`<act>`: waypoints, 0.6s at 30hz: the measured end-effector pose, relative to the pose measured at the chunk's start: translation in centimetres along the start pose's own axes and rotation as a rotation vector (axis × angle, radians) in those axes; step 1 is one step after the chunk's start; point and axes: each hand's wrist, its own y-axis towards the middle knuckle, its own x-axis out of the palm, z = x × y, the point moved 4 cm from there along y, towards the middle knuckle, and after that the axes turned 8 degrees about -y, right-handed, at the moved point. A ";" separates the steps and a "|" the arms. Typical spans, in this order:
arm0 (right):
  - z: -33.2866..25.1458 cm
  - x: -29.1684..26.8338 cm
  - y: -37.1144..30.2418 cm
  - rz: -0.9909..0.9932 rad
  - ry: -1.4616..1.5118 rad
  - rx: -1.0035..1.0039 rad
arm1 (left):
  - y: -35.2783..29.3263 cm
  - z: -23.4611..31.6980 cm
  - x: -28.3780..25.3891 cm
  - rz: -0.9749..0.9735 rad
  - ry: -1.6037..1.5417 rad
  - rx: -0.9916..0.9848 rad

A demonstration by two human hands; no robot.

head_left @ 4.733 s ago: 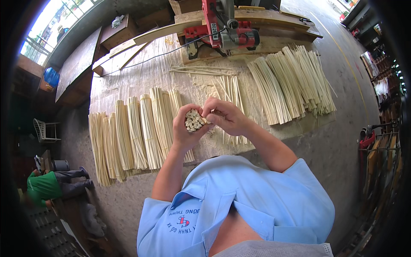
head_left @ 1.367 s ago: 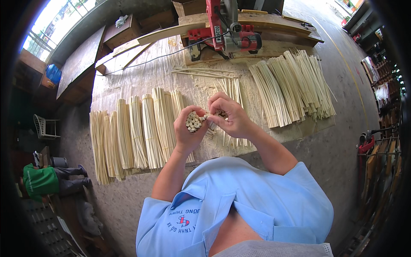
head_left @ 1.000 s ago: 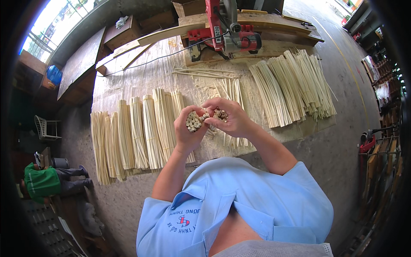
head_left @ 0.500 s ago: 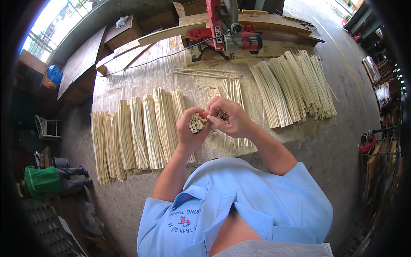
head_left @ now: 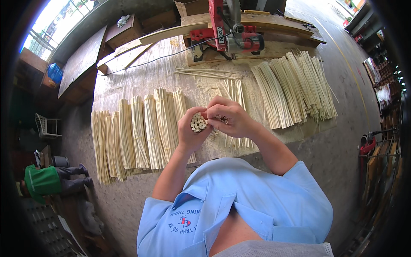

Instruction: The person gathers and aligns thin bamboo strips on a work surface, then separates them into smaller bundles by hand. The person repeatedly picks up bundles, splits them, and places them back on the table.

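Note:
My left hand (head_left: 187, 133) is closed around a bundle of thin pale wooden sticks (head_left: 198, 123), whose round cut ends face up. Right beside it, my right hand (head_left: 239, 120) is curled with thumb and forefinger at the bundle's edge. Several darker stick ends (head_left: 221, 118) show inside the right hand's curl. Below and behind the hands, loose sticks (head_left: 233, 91) lie on the sawdust-covered worktable (head_left: 128, 81); the lower lengths of the held sticks are mostly hidden by my hands.
Tied stick bundles (head_left: 153, 128) lie in a row at left; larger stick piles (head_left: 295, 90) lie at right. A red power saw (head_left: 231, 38) stands at the far edge, its black cable (head_left: 171, 53) crossing the table. A person in green (head_left: 43, 180) is at far left.
My right thumb and forefinger have shifted slightly; the stick end seen pinched between them beside the bundle no longer stands out. My left hand keeps its grip on the bundle.

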 end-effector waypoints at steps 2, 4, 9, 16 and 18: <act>-0.5 -0.2 0.2 0.045 -0.095 -0.013 | 0.1 -0.2 0.0 -0.019 -0.002 0.002; -0.2 -0.4 0.6 0.023 -0.132 -0.063 | 0.2 -0.3 0.0 -0.060 0.006 0.007; 0.8 -0.2 0.1 -0.037 -0.049 -0.015 | 0.4 -1.0 -0.2 -0.104 -0.062 -0.008; 0.0 -0.4 0.3 -0.106 0.027 -0.102 | 0.2 -1.7 -0.6 -0.226 -0.297 -0.081; 0.0 -0.4 0.2 -0.098 0.005 -0.139 | 0.2 -1.7 -0.5 -0.246 -0.312 -0.119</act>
